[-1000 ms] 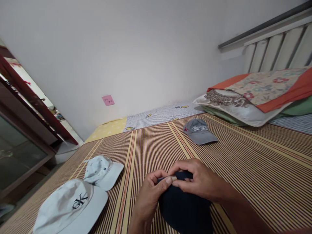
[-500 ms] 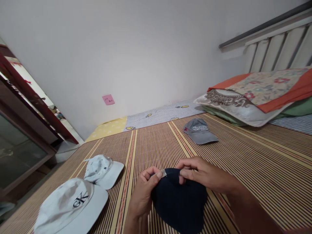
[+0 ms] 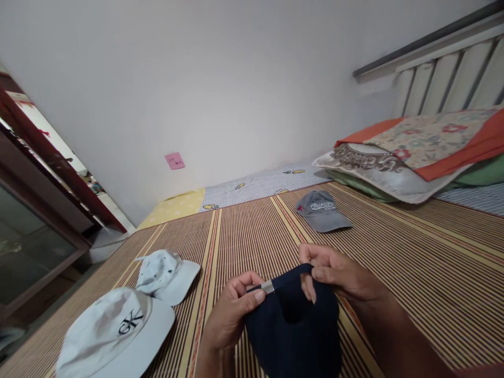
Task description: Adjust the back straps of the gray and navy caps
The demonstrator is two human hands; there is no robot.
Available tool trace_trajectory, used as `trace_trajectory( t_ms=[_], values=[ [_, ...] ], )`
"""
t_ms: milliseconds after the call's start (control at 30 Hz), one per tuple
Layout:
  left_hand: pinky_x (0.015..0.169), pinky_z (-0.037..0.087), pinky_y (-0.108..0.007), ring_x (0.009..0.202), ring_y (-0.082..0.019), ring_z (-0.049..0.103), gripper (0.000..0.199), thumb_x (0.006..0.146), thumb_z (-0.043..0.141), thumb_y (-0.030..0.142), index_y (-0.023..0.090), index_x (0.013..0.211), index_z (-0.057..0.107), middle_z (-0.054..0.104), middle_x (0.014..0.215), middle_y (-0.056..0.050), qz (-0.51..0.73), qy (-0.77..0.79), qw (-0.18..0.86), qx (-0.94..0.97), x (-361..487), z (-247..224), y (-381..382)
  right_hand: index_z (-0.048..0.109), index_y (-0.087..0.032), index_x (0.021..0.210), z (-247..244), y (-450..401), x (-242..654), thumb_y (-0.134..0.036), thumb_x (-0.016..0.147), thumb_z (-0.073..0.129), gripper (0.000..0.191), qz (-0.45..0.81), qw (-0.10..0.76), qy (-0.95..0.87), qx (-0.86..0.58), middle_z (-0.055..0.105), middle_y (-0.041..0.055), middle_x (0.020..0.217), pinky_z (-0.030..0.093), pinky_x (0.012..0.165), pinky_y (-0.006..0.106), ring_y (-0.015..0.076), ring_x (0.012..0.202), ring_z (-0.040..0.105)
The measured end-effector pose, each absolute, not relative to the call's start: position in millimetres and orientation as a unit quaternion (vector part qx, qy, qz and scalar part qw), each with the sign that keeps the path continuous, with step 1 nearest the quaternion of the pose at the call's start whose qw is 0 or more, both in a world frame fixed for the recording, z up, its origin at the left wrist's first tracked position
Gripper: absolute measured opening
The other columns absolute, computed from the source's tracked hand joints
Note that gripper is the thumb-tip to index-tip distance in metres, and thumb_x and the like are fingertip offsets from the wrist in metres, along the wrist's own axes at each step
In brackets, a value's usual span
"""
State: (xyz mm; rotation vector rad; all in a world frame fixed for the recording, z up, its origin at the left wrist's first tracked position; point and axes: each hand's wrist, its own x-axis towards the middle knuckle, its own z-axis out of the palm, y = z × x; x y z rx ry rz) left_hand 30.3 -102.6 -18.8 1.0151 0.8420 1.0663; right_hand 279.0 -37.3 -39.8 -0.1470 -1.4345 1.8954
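A dark navy cap is held up at the bottom centre, its back opening and strap facing up. My left hand pinches the left end of the strap beside a small grey buckle. At the opening's right side, my right hand grips the strap, and some of its fingers show through the gap. A white cap with black letters lies at the lower left, against a smaller white cap. Farther off rests a grey cap with white lettering.
All the caps are over a striped mat on a bed. Stacked pillows lie at the right below a radiator. A wall with a pink note stands behind; a doorway is at the left.
My right hand has moved up and to the right along the navy cap's strap. The strap is now stretched out and the back opening shows wider.
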Motion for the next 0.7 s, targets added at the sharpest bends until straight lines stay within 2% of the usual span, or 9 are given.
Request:
trace_trajectory(
  t_ms=[67,200,367,500,600,700],
  values=[
    [0.048,0.032,-0.015,0.049,-0.005,0.046,0.043,0.065,0.094,0.044,0.013,0.076,0.065,0.059,0.061,0.001,0.464,0.367,0.666,0.456,28,-19,-103,0.059,-0.019,0.101,-41,-37,277,-0.041,0.091,0.076,0.030,0.743,0.388,-0.544,-0.048,0.073,0.0016,0.068,0.043,0.054,0.017,0.0114,0.058,0.066],
    [0.046,0.030,-0.013,0.048,-0.004,0.043,0.043,0.066,0.093,0.044,0.013,0.069,0.063,0.053,0.057,0.003,0.468,0.339,0.679,0.453,23,-21,-104,0.062,-0.019,0.122,-36,-36,278,-0.039,0.090,0.078,0.041,0.737,0.415,-0.530,-0.057,0.070,-0.0019,0.061,0.047,0.058,0.016,0.0109,0.059,0.067],
    [0.048,0.036,-0.012,0.049,-0.004,0.050,0.036,0.072,0.091,0.038,0.012,0.070,0.066,0.059,0.059,0.001,0.492,0.285,0.705,0.425,23,-25,-104,0.068,-0.017,0.115,-31,-37,281,-0.042,0.086,0.082,0.040,0.736,0.424,-0.526,-0.043,0.067,-0.0019,0.059,0.049,0.059,0.016,0.0111,0.060,0.067],
    [0.053,0.046,-0.012,0.054,-0.006,0.060,0.025,0.077,0.088,0.031,0.012,0.075,0.072,0.067,0.064,-0.001,0.520,0.223,0.726,0.392,21,-28,-104,0.070,-0.019,0.112,-32,-39,288,-0.041,0.077,0.089,0.046,0.748,0.433,-0.501,-0.043,0.071,0.0000,0.068,0.044,0.051,0.015,0.0083,0.053,0.060],
    [0.065,0.056,-0.015,0.067,-0.011,0.072,0.014,0.082,0.084,0.026,0.014,0.085,0.078,0.077,0.076,-0.004,0.553,0.177,0.732,0.356,18,-32,-103,0.072,-0.020,0.108,-32,-40,294,-0.035,0.071,0.093,0.045,0.761,0.451,-0.465,-0.032,0.066,-0.0042,0.065,0.042,0.050,0.013,0.0052,0.049,0.055],
    [0.092,0.058,-0.020,0.096,-0.015,0.077,0.017,0.090,0.074,0.016,0.018,0.106,0.081,0.083,0.103,-0.005,0.584,0.128,0.735,0.321,14,-39,-101,0.074,-0.022,0.106,-31,-40,297,-0.030,0.071,0.093,0.041,0.760,0.454,-0.465,-0.022,0.069,-0.0025,0.072,0.044,0.053,0.012,0.0050,0.054,0.059]
  ],
)
